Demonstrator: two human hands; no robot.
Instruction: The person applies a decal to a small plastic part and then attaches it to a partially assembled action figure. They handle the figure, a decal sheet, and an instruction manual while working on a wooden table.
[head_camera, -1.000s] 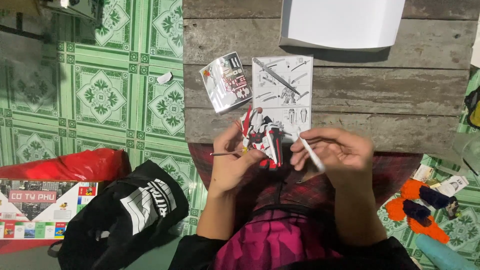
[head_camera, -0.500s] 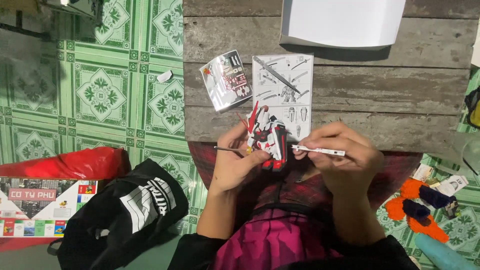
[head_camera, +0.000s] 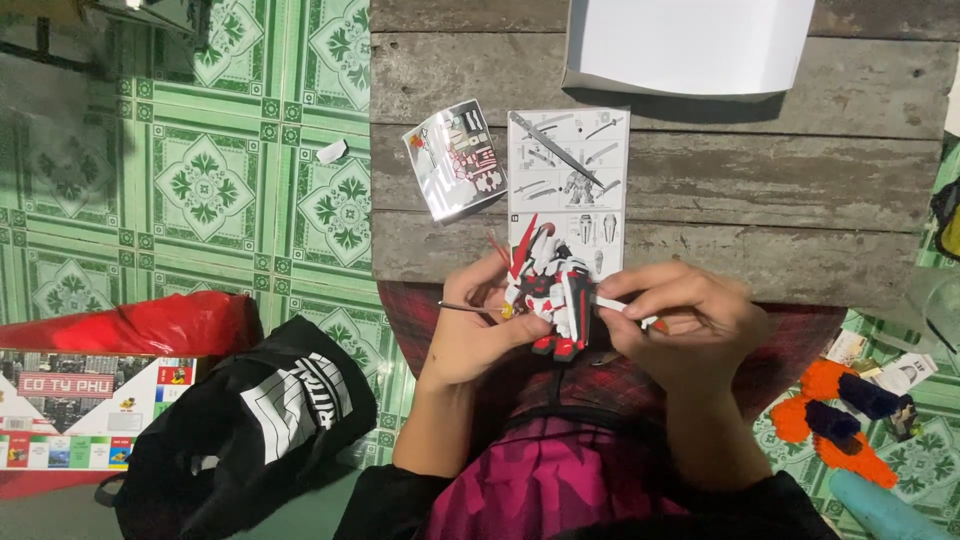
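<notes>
**A:** Where is the robot model (head_camera: 548, 292) relative to the wooden table (head_camera: 760, 190)?

**B:** Just off the table's near edge, held over the person's lap. It is white and red, with red feet pointing toward the person and a red crest toward the table.

**A:** What has hold of it?

**B:** The left hand (head_camera: 478, 332). Its fingers are curled around the model's left side, thumb against the body, closed on it. A thin dark tool (head_camera: 468, 307) sticks out sideways from that hand, away from the table's middle; I cannot tell how it is gripped.

**A:** And the right hand (head_camera: 683, 322)?

**B:** Fingers bent and pinched together on a slim white stick-like part (head_camera: 618, 306), whose tip touches the model's right side.

**A:** What lies on the table?

**B:** An instruction sheet (head_camera: 568, 188) with grey drawings, its near end right behind the model. Beside it, toward the table's left edge, a glossy sticker sheet (head_camera: 456, 159), tilted. At the far edge, a white box (head_camera: 690, 45).

**A:** And off the table?

**B:** A black bag (head_camera: 250, 425) on the green patterned floor (head_camera: 200, 180) to the table's left, with a red bag (head_camera: 130, 325) beside it. To the table's right, an orange and dark blue toy (head_camera: 838, 420).
</notes>
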